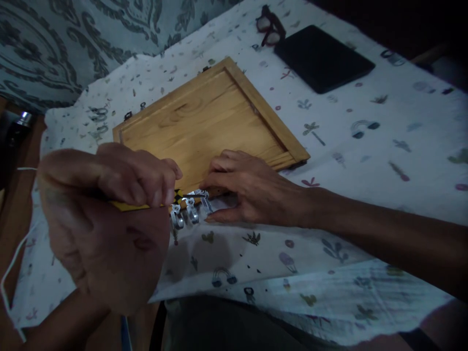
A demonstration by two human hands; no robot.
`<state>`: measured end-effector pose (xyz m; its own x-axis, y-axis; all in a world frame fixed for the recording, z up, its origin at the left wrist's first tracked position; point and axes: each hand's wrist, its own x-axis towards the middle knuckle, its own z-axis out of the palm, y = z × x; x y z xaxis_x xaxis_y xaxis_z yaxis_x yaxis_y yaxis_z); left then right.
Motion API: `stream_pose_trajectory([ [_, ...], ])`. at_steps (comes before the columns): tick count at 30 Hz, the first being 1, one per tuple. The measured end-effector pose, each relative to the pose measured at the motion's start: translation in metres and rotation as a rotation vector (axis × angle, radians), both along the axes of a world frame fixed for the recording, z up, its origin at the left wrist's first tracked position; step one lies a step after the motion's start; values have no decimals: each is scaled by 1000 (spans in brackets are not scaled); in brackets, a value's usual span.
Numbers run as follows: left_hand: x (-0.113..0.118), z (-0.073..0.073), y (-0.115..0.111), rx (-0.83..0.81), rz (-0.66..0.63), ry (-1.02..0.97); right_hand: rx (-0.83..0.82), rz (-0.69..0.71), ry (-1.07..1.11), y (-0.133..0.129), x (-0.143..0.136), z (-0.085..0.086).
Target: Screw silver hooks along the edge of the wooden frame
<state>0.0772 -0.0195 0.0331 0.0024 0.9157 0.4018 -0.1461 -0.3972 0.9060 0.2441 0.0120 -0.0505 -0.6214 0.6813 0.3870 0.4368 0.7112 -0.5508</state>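
Fingers of my left hand (120, 195) are wrapped round a yellow and black screwdriver (178, 196). Its dark shaft points right, with the tip at a small metal clip (206, 202). My right hand (248, 187) is closed on that rightmost clip, thumb below it and fingers above, on the near edge of a wooden board (183, 131). Two more metal clips, one in the middle (192, 210) and one at the left (177, 217), hang along the same edge. The board has a raised wooden rim and lies at an angle.
A patterned white cloth (285, 224) covers the table. At the back lie a black tablet-like slab (323, 58) and red-framed glasses (270, 27). A white cable (7, 287) runs down the left side. Patterned fabric (102, 39) rises behind.
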Motion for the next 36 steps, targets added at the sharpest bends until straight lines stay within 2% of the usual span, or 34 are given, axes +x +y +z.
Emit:
stream_pose_trajectory([
  [4, -7, 4, 4, 27, 93, 94, -4, -6, -1, 0, 0, 0],
  [8, -16, 7, 8, -10, -72, 197, -13, 0, -3, 0, 0, 0],
  [13, -3, 7, 7, 3, 76, 120, -29, 22, 5, 0, 1, 1],
  [15, 0, 7, 8, 33, 53, 126, -32, 23, 12, 0, 1, 2],
  [19, -3, 9, 13, 35, -73, 219, -34, 14, 7, -1, 0, 3],
  [22, -7, 10, 17, 36, -35, 177, -35, 10, -1, -1, -1, 4],
  [23, -8, 11, 19, 17, -70, 175, -31, 8, -1, -1, -1, 4],
  [26, -17, 10, 28, 28, -286, 179, -20, -1, 2, -1, -1, 4],
  [31, -28, 11, 42, 46, -506, 252, -11, 6, 20, -2, -1, 2],
  [33, -28, 14, 43, 18, -466, 285, -18, 6, 18, -2, -1, 2],
  [36, -20, 19, 35, -60, -300, 278, -22, 7, 10, -1, 0, 3],
])
